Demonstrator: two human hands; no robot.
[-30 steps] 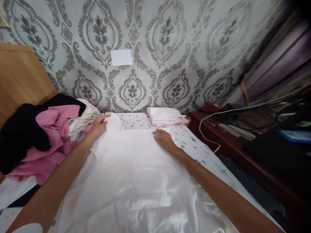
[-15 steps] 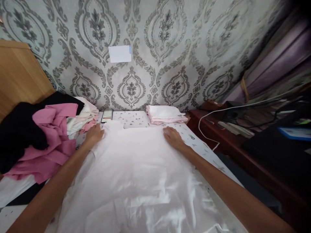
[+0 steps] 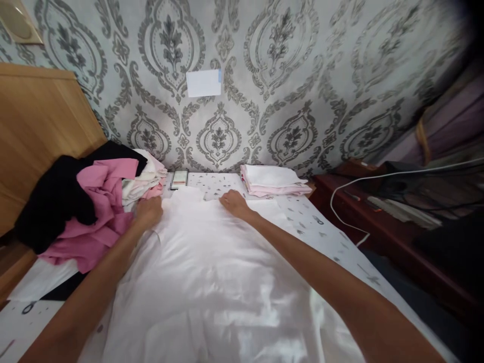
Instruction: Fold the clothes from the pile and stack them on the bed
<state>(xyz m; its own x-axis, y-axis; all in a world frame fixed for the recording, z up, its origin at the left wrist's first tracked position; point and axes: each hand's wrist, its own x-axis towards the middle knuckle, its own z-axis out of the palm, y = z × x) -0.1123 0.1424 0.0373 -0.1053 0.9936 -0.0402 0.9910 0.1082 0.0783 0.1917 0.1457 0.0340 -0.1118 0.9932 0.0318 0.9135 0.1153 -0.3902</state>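
A white shirt [image 3: 227,262] lies spread over the bed, its far end showing a collar-like piece. My left hand [image 3: 150,213] is closed on the shirt's far left edge, beside the pile of clothes. Along the far edge, nearer the middle, my right hand [image 3: 233,204] pinches the cloth with its fingers bent. Creases run through the fabric between the two hands. The fingertips of both hands are partly hidden.
Pink and black clothes [image 3: 108,201] are heaped at the left by a wooden headboard [image 3: 45,111]. Folded clothes [image 3: 274,179] and a phone-like object [image 3: 179,179] lie near the patterned wall [image 3: 219,136]. A dark red desk [image 3: 381,222] with a white cable [image 3: 346,222] stands right.
My right hand has moved left along the shirt's far edge, from its right corner toward the middle. My left hand stays at the left edge. The view has turned slightly left.
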